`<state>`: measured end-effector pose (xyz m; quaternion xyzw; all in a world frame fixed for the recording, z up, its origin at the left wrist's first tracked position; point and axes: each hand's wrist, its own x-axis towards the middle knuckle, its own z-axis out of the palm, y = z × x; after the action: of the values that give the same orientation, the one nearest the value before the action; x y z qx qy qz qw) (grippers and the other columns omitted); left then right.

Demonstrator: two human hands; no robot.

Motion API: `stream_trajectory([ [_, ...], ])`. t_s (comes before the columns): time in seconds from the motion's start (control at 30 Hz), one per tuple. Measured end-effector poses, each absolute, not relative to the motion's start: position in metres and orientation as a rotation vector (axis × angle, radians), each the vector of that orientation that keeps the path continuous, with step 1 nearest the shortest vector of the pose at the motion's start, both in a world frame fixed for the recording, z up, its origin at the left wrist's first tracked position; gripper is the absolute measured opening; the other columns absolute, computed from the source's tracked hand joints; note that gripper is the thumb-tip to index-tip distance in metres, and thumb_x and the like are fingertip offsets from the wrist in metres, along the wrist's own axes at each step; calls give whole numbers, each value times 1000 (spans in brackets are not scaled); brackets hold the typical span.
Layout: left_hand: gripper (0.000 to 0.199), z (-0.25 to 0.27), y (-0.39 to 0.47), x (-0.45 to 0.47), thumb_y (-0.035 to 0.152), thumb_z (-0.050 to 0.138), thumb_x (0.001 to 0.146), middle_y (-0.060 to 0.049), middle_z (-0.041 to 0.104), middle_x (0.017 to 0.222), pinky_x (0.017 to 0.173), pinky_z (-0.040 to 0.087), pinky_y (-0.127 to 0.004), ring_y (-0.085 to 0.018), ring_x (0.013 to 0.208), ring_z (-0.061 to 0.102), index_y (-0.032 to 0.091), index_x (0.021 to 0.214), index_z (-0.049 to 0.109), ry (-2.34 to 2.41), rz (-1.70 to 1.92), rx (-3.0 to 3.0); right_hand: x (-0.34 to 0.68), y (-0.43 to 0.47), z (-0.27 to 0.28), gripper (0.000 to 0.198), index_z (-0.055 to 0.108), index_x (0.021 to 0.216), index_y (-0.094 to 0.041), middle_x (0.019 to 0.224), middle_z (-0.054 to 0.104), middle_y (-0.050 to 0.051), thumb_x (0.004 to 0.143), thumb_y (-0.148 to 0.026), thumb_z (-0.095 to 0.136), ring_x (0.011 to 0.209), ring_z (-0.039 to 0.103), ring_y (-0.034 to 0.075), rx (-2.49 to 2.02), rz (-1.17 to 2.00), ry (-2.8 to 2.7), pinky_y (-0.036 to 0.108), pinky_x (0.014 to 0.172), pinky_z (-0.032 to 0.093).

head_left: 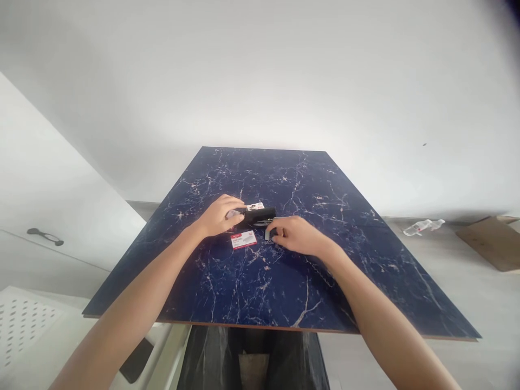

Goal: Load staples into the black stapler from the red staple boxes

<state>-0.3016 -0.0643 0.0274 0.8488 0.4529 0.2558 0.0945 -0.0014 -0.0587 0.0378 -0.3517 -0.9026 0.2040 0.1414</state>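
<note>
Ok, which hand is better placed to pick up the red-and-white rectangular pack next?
Probably your left hand: its thumb is close to the pack. Your right hand is farther off, beside the long black object.

Brown cardboard box [492, 244] and transparent plastic [418, 227] near the white wall [268, 76]; dark handle [44, 236] far left.

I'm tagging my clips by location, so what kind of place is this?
Probably a plain indoor room, perhaps at home: a blue marbled table stands by a white wall, with a cardboard box on the floor.
</note>
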Motion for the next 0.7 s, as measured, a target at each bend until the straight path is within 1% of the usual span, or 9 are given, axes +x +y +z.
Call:
stream_trajectory([
  [0.1,36,29,-68,-295,45,52,95,-8,71,118,102,46,-45,-26,115,59,22,114,72,1342,821,2546,-16,-66,34,16,76,96,-27,86,73,3,91,-26,60,75,66,18,-1007,548,-2659,29,70,46],
  [0.2,35,29,-72,-283,43,50,97,-9,71,117,100,48,-45,-26,114,59,22,116,70,1385,924,2531,-7,-62,39,19,75,88,-25,89,71,4,94,-31,58,81,66,19,-979,535,-2642,30,74,48],
  [0.3,38,29,-76,-276,43,46,98,-9,68,122,101,48,-45,-26,116,59,22,124,66,1437,1008,2473,15,-49,46,26,71,102,-24,97,71,6,98,-40,51,82,67,20,-1106,612,-2427,32,74,51],
  [0.37,45,28,-76,-274,47,53,95,-10,66,127,98,50,-45,-28,115,60,23,132,60,1412,863,2462,29,-38,47,32,66,117,-24,95,72,6,99,-44,48,79,67,20,-1246,670,-2218,34,72,53],
  [0.43,53,26,-75,-274,49,58,92,-11,64,131,94,53,-45,-29,113,62,26,139,55,1399,690,2433,37,-29,42,38,60,126,-24,91,73,6,98,-46,51,75,67,21,-1317,723,-2071,35,71,54],
  [0.5,54,23,-74,-274,49,59,91,-10,64,133,90,54,-45,-30,112,64,28,141,55,1429,630,2366,41,-23,37,40,62,126,-24,87,73,5,95,-48,55,74,68,21,-1350,747,-2023,36,71,54],
  [0.57,51,21,-73,-274,49,59,92,-10,64,133,88,55,-44,-30,110,65,29,138,58,1433,651,2303,41,-22,33,38,67,119,-24,88,73,6,92,-49,58,76,68,22,-1377,726,-2041,36,72,54],
  [0.63,49,21,-73,-273,49,60,91,-10,66,131,87,56,-43,-29,107,67,29,137,60,1403,665,2274,38,-24,33,37,71,115,-25,89,74,6,92,-50,58,76,68,22,-1375,674,-2086,36,72,53],
  [0.7,48,22,-74,-273,48,60,92,-9,67,129,88,56,-42,-29,106,67,29,136,60,1385,661,2278,34,-29,35,38,72,116,-25,84,74,5,93,-52,56,72,68,21,-1345,632,-2135,35,70,53],
])
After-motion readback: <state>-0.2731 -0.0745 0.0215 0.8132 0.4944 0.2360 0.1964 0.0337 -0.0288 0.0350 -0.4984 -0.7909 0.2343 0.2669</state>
